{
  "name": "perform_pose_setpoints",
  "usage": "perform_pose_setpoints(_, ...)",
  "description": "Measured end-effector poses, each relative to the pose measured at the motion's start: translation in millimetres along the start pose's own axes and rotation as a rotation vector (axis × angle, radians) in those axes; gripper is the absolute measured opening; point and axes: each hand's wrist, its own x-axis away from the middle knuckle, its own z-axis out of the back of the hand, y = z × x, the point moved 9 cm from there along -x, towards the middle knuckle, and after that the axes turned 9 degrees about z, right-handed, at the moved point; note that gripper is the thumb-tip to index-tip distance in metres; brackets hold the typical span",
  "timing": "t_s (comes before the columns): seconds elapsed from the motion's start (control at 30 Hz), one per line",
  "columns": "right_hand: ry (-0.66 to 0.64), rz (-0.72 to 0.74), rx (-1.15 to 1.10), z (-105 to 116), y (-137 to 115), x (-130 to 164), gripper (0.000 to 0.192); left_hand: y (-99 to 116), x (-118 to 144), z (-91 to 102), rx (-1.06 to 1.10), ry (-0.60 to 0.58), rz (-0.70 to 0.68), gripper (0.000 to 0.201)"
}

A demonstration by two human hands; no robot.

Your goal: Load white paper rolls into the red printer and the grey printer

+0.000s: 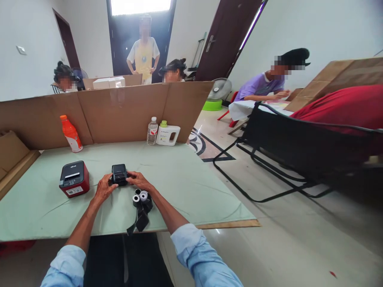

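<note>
left hand (pixel 103 189) + right hand (pixel 138 180): closed grip steadying small black printer (pixel 119 173) on bench (pixel 191 187) | paper rolls (pixel 140 196) at 5 o'clock, handy | red printer (pixel 74 179) at 9 o'clock

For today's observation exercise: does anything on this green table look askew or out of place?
The orange bottle leans tilted against the cardboard wall, and a black strap dangles over the table edge.

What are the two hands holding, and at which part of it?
Both hands hold the small black printer on the green table: the left hand grips its left side, the right hand its right side.
</note>
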Motion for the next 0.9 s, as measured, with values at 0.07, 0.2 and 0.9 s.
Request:
perform_pose_setpoints(0.07, 0.026, 0.018, 0.058, 1.9, 0.4, -0.5, 0.069, 1.9, 0.9, 0.7, 0.022, 0.027, -0.021, 0.053)
perform_pose_setpoints(0.2, 0.061, 0.029, 0.124, 2.2, 0.8, -1.0, 0.066, 0.8, 0.8, 3.1, 0.056, 0.033, -0.004, 0.048)
perform_pose_setpoints(0.9, 0.111, 0.033, 0.086, 1.3, -0.1, 2.7, 0.067, -38.7, -50.8, -7.6, 0.209, -0.091, 0.552, 0.026)
